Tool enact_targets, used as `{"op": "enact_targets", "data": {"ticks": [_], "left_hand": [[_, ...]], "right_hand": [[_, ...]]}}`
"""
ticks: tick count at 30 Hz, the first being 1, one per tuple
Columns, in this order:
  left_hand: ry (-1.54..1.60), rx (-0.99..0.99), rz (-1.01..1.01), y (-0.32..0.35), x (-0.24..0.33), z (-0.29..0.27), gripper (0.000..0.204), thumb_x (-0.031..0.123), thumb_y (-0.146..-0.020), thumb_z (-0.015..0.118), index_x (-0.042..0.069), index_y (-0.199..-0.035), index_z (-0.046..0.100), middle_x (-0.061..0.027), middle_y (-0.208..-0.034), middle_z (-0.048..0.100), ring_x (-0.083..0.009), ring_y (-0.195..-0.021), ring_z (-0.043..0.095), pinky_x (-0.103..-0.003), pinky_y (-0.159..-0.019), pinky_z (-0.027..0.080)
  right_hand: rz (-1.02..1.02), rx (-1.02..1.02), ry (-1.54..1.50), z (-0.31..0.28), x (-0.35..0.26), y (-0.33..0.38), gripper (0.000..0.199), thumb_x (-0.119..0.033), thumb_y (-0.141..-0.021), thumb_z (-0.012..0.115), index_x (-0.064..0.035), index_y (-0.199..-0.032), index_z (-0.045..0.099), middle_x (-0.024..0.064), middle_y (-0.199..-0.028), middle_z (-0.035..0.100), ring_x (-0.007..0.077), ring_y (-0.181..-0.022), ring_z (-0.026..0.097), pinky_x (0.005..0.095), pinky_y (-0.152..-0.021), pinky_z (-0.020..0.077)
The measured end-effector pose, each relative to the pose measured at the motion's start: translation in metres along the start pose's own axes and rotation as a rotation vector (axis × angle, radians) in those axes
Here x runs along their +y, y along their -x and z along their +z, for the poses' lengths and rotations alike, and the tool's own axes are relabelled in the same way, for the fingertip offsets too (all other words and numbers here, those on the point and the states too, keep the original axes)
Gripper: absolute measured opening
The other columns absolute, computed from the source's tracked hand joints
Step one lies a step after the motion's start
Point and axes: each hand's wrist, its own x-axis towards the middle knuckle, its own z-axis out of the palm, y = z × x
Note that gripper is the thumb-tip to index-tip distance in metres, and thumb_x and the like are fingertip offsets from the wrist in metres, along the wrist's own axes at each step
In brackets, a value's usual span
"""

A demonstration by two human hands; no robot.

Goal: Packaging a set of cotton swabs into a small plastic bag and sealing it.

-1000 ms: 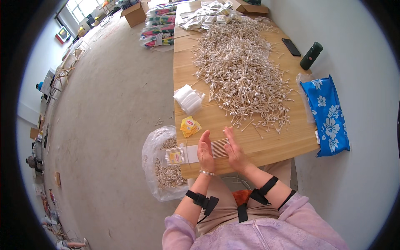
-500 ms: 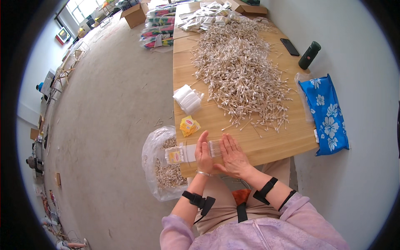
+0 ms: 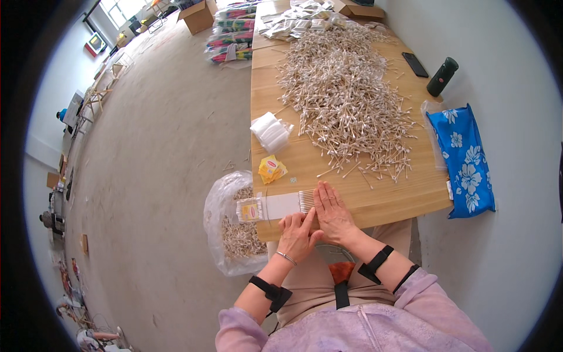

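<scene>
A row of cotton swabs [image 3: 306, 200] lies side by side near the table's front edge. My right hand [image 3: 334, 217] rests flat along the row's right side, fingers stretched out and together. With its index finger extended, my left hand [image 3: 298, 236] touches the row's near end; its other fingers are bent. Left of the row is a flat white strip [image 3: 282, 206], and past it a clear pack of swabs [image 3: 250, 210] with a yellow label reaches over the table's left edge. Yellow cards [image 3: 271, 169] and a stack of clear plastic bags [image 3: 272, 132] lie farther back.
A large heap of loose swabs [image 3: 346, 94] covers the table's middle. On the right are a phone [image 3: 414, 64], a dark green bottle [image 3: 442, 77] and a blue flowered pouch [image 3: 465, 161]. An open plastic sack of swabs [image 3: 218, 234] stands on the floor, left of the table [image 3: 404, 196].
My left hand has drawn back toward me from the row's left side, uncovering the white strip, and now points at the swabs. My right hand stays at the row. The view has shifted slightly.
</scene>
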Motion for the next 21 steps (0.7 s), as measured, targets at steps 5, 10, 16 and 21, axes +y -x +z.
{"op": "enact_targets", "data": {"ticks": [5, 10, 16, 21], "left_hand": [[-0.007, 0.003, 0.021, -0.001, -0.001, 0.0, 0.06, 0.039, -0.086, 0.059, 0.007, -0.136, 0.046, -0.0099, -0.11, 0.05, -0.0274, -0.103, 0.044, -0.04, -0.094, 0.029], [-0.016, 0.008, -0.009, -0.002, 0.0, 0.002, 0.065, 0.041, -0.085, 0.06, 0.006, -0.137, 0.043, -0.0096, -0.11, 0.05, -0.0266, -0.104, 0.044, -0.04, -0.094, 0.028], [-0.021, -0.016, -0.017, -0.007, -0.001, 0.002, 0.065, 0.043, -0.087, 0.057, 0.007, -0.138, 0.041, -0.0099, -0.107, 0.051, -0.0276, -0.102, 0.045, -0.04, -0.093, 0.028], [-0.014, -0.041, -0.02, -0.01, -0.002, 0.002, 0.066, 0.044, -0.088, 0.056, 0.006, -0.14, 0.038, -0.0111, -0.107, 0.051, -0.0279, -0.101, 0.045, -0.04, -0.092, 0.028]], "right_hand": [[-0.005, 0.021, 0.002, 0.003, 0.0, 0.0, 0.108, -0.052, -0.073, 0.062, 0.0099, -0.145, 0.011, 0.0279, -0.153, 0.009, 0.0375, -0.144, 0.005, 0.0436, -0.119, 0.0035], [-0.008, 0.024, -0.031, 0.003, 0.001, 0.0, 0.109, -0.051, -0.072, 0.063, 0.0099, -0.145, 0.01, 0.0276, -0.153, 0.009, 0.0372, -0.145, 0.005, 0.0434, -0.119, 0.0035], [-0.007, 0.017, 0.039, 0.004, 0.002, 0.0, 0.103, -0.044, -0.072, 0.061, 0.01, -0.145, 0.011, 0.0278, -0.153, 0.01, 0.037, -0.145, 0.006, 0.0434, -0.119, 0.0036], [-0.003, -0.013, 0.043, -0.001, 0.0, -0.001, 0.098, -0.038, -0.072, 0.059, 0.0103, -0.145, 0.013, 0.0281, -0.152, 0.011, 0.0373, -0.145, 0.007, 0.0435, -0.119, 0.004]]}}
